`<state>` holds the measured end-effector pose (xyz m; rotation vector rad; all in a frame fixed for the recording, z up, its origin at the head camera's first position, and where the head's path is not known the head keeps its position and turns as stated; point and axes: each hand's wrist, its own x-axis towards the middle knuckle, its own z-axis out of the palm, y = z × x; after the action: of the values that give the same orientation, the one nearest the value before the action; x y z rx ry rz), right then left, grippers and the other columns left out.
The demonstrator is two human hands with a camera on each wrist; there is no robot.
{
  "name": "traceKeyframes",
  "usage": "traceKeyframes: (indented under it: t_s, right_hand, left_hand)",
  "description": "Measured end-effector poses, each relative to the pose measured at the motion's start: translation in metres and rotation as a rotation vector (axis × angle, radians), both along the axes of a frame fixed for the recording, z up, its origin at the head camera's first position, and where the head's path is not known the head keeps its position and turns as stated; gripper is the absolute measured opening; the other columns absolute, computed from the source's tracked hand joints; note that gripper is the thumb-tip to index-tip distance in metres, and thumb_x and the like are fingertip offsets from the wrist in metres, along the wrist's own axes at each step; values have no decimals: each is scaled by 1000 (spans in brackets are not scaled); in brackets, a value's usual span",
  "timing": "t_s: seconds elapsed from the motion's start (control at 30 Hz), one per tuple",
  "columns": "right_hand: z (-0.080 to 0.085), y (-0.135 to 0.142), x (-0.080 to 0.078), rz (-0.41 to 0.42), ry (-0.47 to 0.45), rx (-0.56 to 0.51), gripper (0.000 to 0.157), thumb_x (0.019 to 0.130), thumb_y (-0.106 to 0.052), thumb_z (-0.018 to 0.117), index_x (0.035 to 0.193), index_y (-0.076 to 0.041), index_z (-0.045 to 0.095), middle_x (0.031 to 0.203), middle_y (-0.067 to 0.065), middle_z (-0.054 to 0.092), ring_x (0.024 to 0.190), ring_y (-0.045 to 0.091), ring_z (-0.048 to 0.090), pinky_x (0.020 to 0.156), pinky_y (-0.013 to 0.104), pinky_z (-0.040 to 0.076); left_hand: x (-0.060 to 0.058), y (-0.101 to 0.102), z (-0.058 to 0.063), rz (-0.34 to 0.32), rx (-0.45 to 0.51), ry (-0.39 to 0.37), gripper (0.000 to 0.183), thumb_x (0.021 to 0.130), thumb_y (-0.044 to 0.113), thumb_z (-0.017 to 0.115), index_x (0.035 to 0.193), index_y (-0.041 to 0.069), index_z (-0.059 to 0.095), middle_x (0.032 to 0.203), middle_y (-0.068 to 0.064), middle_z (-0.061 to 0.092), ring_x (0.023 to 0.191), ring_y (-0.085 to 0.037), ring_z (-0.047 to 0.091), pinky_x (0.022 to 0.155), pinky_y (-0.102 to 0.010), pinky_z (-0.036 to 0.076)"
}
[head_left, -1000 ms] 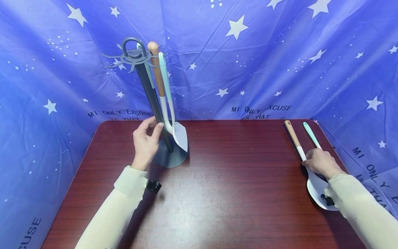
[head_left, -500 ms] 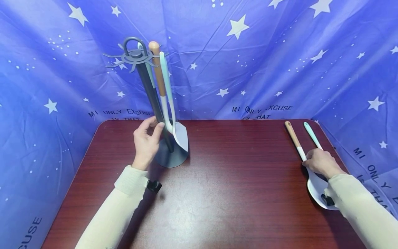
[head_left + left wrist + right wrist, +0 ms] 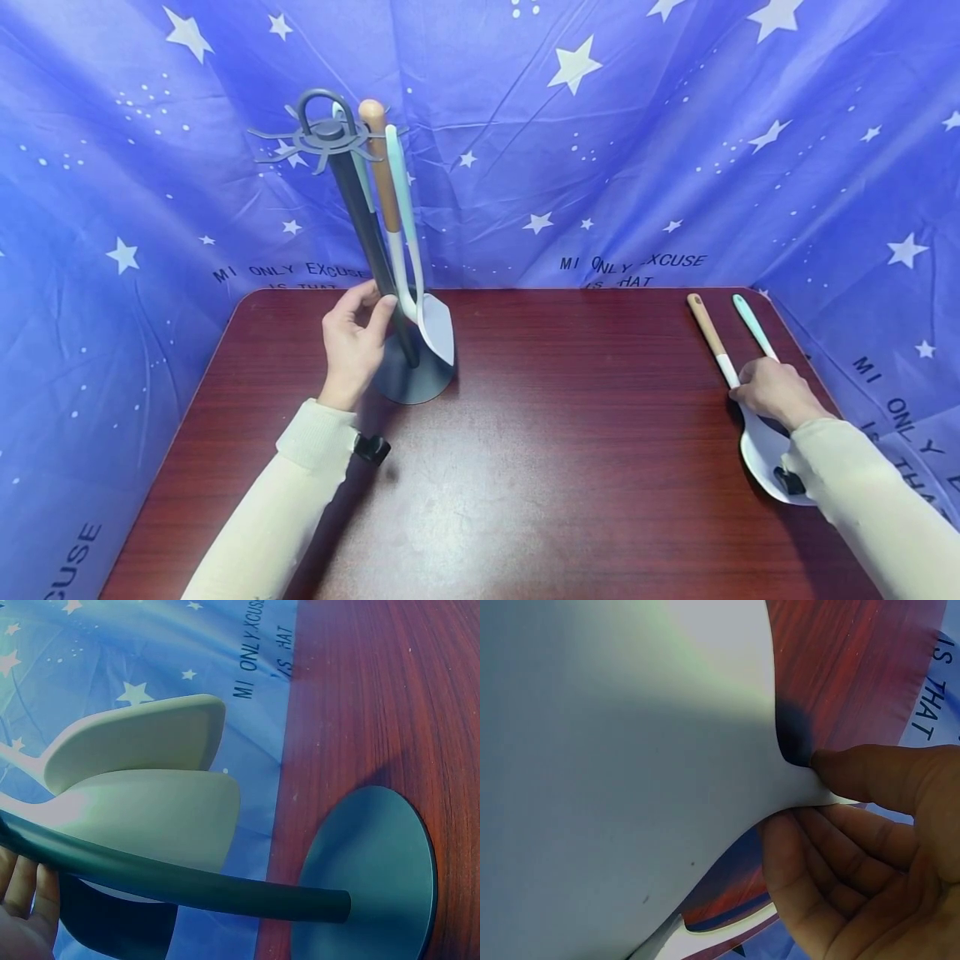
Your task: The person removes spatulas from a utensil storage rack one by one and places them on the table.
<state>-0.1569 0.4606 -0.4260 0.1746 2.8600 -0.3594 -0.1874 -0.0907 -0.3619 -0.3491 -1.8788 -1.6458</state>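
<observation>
The person's left hand [image 3: 351, 342] is wrapped round the dark post of the utensil stand [image 3: 367, 233], thumb on one side and fingers curled on the other, holding it low down just above its round base [image 3: 415, 377]. From the left wrist view that base [image 3: 371, 877] sits flat on the counter [image 3: 540, 467], with the post running across the frame and the fingers [image 3: 22, 889] tucked behind it. Up top, the ring of hooks [image 3: 322, 137] carries three utensils hanging close together: a wooden-handled one [image 3: 378, 167], a mint-handled one [image 3: 397, 183], and another mostly hidden behind the post, their pale heads [image 3: 435, 327] dangling just above the base. Over on the far side, well apart from the stand, the right hand [image 3: 776, 390] rests on the two utensils lying flat: a wooden-handled spoon [image 3: 711, 333] and a mint-handled one [image 3: 752, 325] beside it, handles pointing away from the person. The right wrist view shows the grip plainly: thumb [image 3: 885, 776] and fingers [image 3: 817, 862] pinching the narrow neck of the pale spoon head [image 3: 615, 772], which fills most of that frame. The spoon looks to lie on the counter, not lifted. So as it looks to me, three are hung and two are left, with one of those two just being taken hold of and several hooks free on the stand. All around hangs a blue star-printed cloth [image 3: 675, 125].
</observation>
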Motion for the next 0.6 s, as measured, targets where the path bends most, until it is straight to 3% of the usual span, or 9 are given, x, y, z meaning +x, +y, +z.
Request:
traceKeyframes:
  t_s: [0.6]
  right_hand:
    - [0, -2, 0, -9, -22, 10, 19, 76, -14, 69, 83, 4, 64, 75, 19, 61, 68, 35, 54, 54, 40, 43]
  left_hand:
    - [1, 0, 1, -2, 5, -10, 19, 84, -10, 66, 101, -17, 63, 85, -30, 65, 74, -7, 61, 68, -17, 50]
